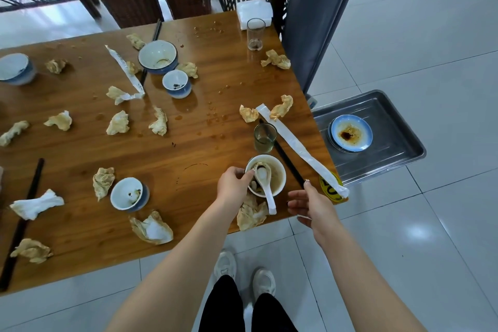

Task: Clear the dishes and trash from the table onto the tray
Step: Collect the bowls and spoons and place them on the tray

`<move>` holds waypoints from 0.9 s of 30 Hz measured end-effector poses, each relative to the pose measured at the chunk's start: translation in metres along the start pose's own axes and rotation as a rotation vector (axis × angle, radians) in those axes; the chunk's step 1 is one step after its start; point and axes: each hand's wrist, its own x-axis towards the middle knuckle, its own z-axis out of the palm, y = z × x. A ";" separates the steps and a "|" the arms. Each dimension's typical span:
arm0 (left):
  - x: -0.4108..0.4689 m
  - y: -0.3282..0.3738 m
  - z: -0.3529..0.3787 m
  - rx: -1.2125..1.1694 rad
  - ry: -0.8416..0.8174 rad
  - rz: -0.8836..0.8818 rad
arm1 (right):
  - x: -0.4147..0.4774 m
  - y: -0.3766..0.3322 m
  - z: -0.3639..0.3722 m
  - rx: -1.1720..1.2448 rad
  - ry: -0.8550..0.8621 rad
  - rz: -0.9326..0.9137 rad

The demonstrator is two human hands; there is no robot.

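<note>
**Q:** What is shown at the near right corner of the table (188, 148)?

**A:** A white bowl (279, 179), smeared inside with brown residue, is shown standing upright on the wood. A white ceramic spoon (265, 183) is laid in it. The spoon's handle projects over the near rim onto a crumpled napkin (250, 215).

**Q:** How are the hands disposed?

**A:** The left hand (233, 184) is curled over the bowl's left rim, which is pinched between thumb and fingers. The right hand (310, 205) is held just right of the bowl and apart from it. Its fingers are loosely spread and partly bent, and nothing is seen to be clasped. One fingertip is raised to the near end of the black chopsticks (288, 163); whether contact is made cannot be told.

**Q:** Where is the tray, and what is loaded on it?

**A:** The metal tray (390, 108) is seen beyond the table's right edge, at a lower level. One blue-rimmed saucer (351, 133), stained with dark sauce, is set on it.

**Q:** What else is found on the table?

**A:** Behind the white bowl a small glass (265, 139) of pale liquid is placed. The chopsticks pass just beside it, and a long white paper sleeve (299, 148) is laid alongside, reaching the corner. A taller glass (256, 34) and a stack of white napkins (254, 11) are placed at the far right corner. A large blue bowl (158, 56) and a small blue cup (176, 83) are set together near the middle. A tilted blue bowl (126, 193) is seen near the front edge. Stained, crumpled tissues (117, 123) are scattered across the whole surface.
</note>
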 end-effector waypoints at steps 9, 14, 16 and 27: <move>-0.004 -0.001 -0.015 -0.129 0.011 -0.066 | -0.004 -0.012 0.002 0.051 -0.080 -0.022; -0.014 0.009 -0.044 -0.338 0.055 -0.122 | -0.009 -0.027 0.004 0.045 -0.109 -0.068; -0.019 0.013 -0.058 -0.384 0.077 -0.111 | -0.012 -0.034 0.007 0.025 -0.147 -0.096; -0.030 0.036 -0.135 -0.666 0.178 -0.059 | -0.037 -0.116 0.056 0.000 -0.384 -0.318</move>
